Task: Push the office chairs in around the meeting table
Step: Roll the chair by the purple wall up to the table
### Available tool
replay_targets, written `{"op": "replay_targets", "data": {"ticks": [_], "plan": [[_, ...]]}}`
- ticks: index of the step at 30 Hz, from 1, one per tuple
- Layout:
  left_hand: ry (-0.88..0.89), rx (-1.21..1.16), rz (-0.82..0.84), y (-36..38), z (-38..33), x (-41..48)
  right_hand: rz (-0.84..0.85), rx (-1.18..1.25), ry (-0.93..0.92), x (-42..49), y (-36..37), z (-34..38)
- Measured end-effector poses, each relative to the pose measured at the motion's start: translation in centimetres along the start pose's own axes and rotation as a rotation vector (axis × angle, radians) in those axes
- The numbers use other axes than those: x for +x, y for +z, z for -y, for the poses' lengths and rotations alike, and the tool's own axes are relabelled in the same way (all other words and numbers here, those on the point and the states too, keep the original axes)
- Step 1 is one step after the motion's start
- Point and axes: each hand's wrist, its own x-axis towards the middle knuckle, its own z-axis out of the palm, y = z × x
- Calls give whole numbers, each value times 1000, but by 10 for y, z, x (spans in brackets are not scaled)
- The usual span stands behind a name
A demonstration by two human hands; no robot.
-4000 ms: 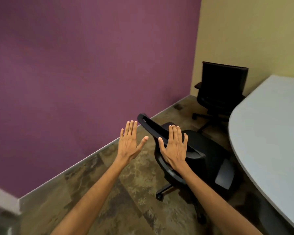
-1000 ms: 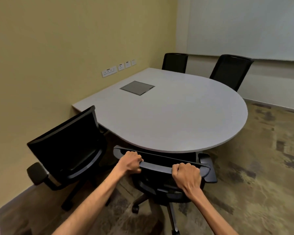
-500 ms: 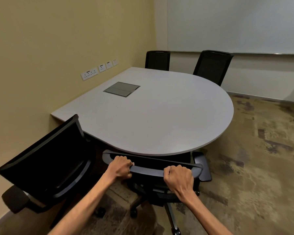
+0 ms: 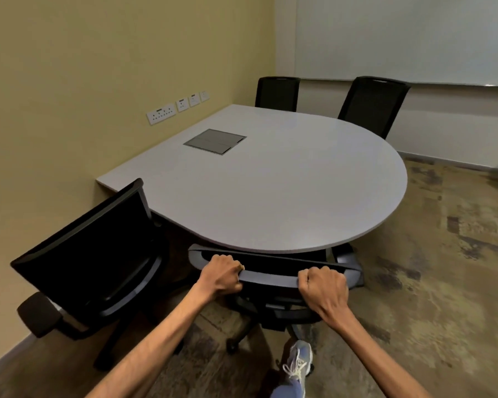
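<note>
Both bare forearms reaching forward from bottom edge, converging slightly. Left hand (image 4: pixel 222 274) curling into fist, knuckles up, fingers wrapping over top rail of chair back (image 4: pixel 270 275) near its left end. Right hand (image 4: pixel 322 291) gripping same rail near right end, knuckles up, wrist bending slightly. Shoe (image 4: pixel 299 360) showing low between forearms, toe pointing forward.

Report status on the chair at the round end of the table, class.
Left hand and right hand both gripping the chair back. Seat tucked under the table. Second chair at left, angled, not pushed in.
</note>
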Motion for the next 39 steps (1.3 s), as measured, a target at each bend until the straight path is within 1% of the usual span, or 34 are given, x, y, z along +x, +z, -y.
{"op": "replay_targets", "data": {"ticks": [2,5,13,18,26,29,35,37,39], "plan": [[-4,-9,-17,-3,-4,9,-11,10,8,15,3,-9],[-6,-1,-44,-7,7,23,3,21,7,29,7,-5],[-10,-6,-3,-14,38,50,-10,-1,0,54,16,12],[5,-3,-10,-22,35,80,-31,-4,12,84,22,-3],[46,-16,-38,-21,32,122,-47,-62,-28,130,35,-34],[54,-18,-36,-21,35,125,-68,-69,-29,133,37,-32],[30,-62,-37,-19,34,119,-10,-49,-25,124,32,-28],[23,-72,-56,-21,31,116,-4,-33,-28,120,29,-27],[-5,-102,-115,-20,27,108,2,-17,-35,116,24,-25]]}}
